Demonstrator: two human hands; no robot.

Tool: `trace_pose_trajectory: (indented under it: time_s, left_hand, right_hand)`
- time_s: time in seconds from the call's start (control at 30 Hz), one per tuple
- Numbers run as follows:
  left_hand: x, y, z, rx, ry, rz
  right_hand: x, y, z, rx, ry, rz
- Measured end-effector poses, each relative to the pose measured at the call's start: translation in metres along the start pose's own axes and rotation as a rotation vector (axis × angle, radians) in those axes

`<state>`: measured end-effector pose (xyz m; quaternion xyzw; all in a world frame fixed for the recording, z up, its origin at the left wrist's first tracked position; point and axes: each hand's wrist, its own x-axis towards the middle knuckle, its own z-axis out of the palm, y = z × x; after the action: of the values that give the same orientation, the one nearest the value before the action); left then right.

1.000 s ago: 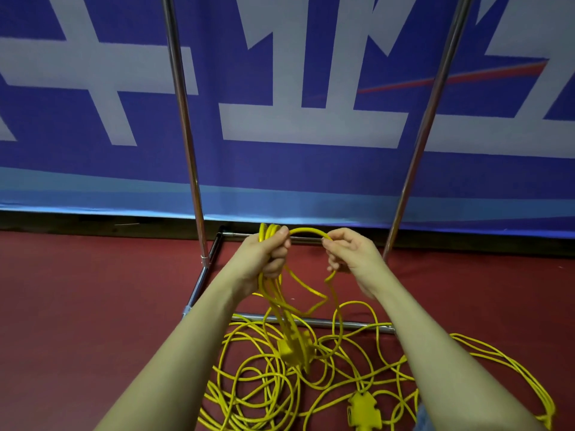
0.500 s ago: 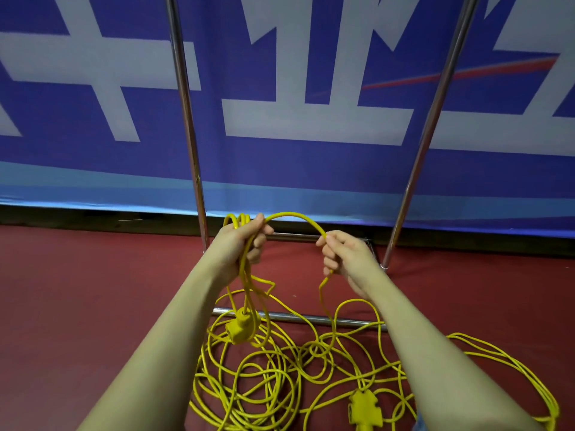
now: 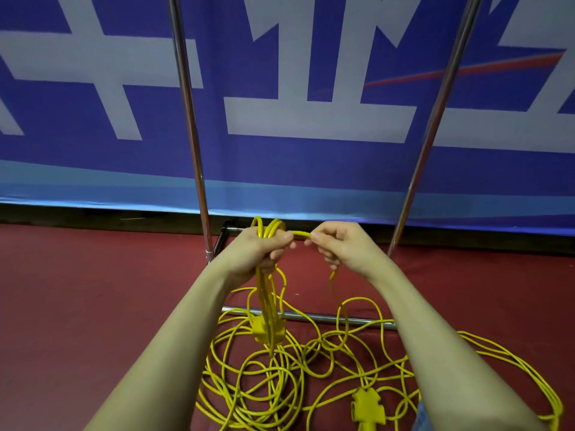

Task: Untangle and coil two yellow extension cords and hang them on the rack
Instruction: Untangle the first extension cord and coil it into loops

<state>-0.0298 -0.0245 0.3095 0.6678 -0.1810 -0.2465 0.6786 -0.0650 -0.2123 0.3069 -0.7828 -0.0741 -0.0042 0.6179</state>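
The left hand point(image 3: 261, 250) grips several gathered loops of yellow extension cord point(image 3: 267, 293); the right hand point(image 3: 339, 244) pinches the next length beside it. Remaining cord lies tangled on the floor point(image 3: 93, 306) near the rack point(image 3: 189, 119). Risk: crossed floor loops may knot when pulled upward.

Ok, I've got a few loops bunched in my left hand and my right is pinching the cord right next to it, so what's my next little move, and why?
Probably slide the right hand down the cord for another length and lay that loop into the left hand. The bundle of loops there is small, and most of the yellow cord lies tangled on the red floor by the rack base.
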Motion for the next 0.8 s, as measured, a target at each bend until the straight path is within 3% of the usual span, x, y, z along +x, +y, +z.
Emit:
trace_pose_trajectory:
  time_s: [0.2,0.33,0.43,0.6,0.8]
  left_hand:
    - [0.003,0.001,-0.004,-0.200,0.037,0.089]
    - [0.004,0.000,-0.011,-0.300,0.077,0.099]
    - [0.004,-0.001,-0.016,-0.247,0.089,0.067]
    - [0.000,-0.003,-0.022,-0.123,0.118,-0.025]
    - [-0.002,-0.005,-0.022,0.051,0.036,0.032]
  right_hand:
    - [-0.008,0.035,-0.002,0.044,0.001,0.091]
    - [-0.011,0.038,-0.006,0.322,0.125,0.085]
    - [-0.007,0.024,-0.007,0.466,0.218,-0.005]
    - [-0.006,0.005,-0.014,0.076,0.261,-0.143]
    - [-0.003,-0.001,-0.011,-0.012,0.168,-0.113]
